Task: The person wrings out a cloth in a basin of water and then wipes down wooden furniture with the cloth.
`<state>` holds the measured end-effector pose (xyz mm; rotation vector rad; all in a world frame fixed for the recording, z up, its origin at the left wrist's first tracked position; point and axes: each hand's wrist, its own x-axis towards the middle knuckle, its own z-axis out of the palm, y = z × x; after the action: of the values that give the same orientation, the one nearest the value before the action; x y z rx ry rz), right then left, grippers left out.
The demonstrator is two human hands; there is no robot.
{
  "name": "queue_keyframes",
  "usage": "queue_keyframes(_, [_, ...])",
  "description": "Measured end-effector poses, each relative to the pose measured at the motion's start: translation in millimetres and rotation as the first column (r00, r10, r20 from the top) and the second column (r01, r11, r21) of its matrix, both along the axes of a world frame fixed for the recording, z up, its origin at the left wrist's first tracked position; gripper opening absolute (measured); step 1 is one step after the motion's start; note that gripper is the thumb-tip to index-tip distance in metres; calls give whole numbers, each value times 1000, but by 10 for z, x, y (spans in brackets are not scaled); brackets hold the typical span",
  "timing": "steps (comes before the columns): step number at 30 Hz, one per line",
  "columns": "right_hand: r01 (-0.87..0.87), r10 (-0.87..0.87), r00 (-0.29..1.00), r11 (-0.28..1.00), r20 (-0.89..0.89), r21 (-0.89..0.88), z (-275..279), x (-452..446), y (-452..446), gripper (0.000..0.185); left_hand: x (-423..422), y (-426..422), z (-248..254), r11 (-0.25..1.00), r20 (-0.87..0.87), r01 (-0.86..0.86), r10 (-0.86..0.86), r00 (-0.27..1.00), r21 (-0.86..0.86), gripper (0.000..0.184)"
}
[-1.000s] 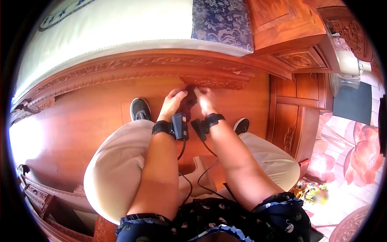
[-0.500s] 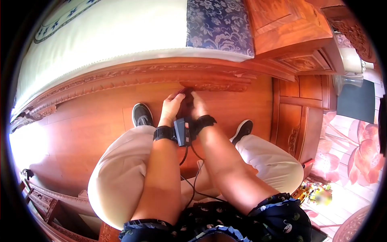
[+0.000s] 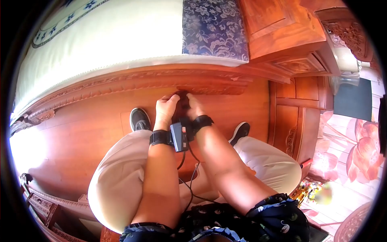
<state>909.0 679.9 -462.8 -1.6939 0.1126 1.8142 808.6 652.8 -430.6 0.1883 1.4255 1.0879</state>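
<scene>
A dark red cloth [image 3: 182, 105] hangs between my two hands, close to the carved lower rail of a wooden seat. Its left side is gripped by my left hand [image 3: 166, 108], thumb on top. My right hand [image 3: 195, 107] holds the other side, with its fingers partly hidden by the cloth. Each wrist wears a black strap with a device, and a grey box [image 3: 179, 137] sits between the wrists with cables running down to my lap.
The carved wooden seat [image 3: 141, 76] bears a white cushion [image 3: 121, 36] and a blue floral cloth [image 3: 215, 30]. A wooden cabinet [image 3: 296, 117] stands at the right. My shoes rest on the wooden floor [image 3: 80, 133] either side of my hands.
Both hands have shifted slightly left and down in view with the cloth, and the wrists have come closer together. The view of the seat has tilted, showing more of its cushion.
</scene>
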Motion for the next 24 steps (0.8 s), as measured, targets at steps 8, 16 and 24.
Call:
queue_keyframes(8, [9, 1, 978, 999, -207, 49, -170, -7, -1, 28, -81, 73, 1, 988, -284, 152, -133, 950, 43, 31])
queue_keyframes(16, [-35, 45, 991, 996, -130, 80, 312, -265, 17, 29, -259, 89, 166, 978, -413, 205, -176, 894, 27, 22])
queue_keyframes(24, [-50, 54, 995, 997, -84, 51, 463, -360, -48, 32, -217, 33, 250, 999, -95, 11, -7, 995, 46, 27])
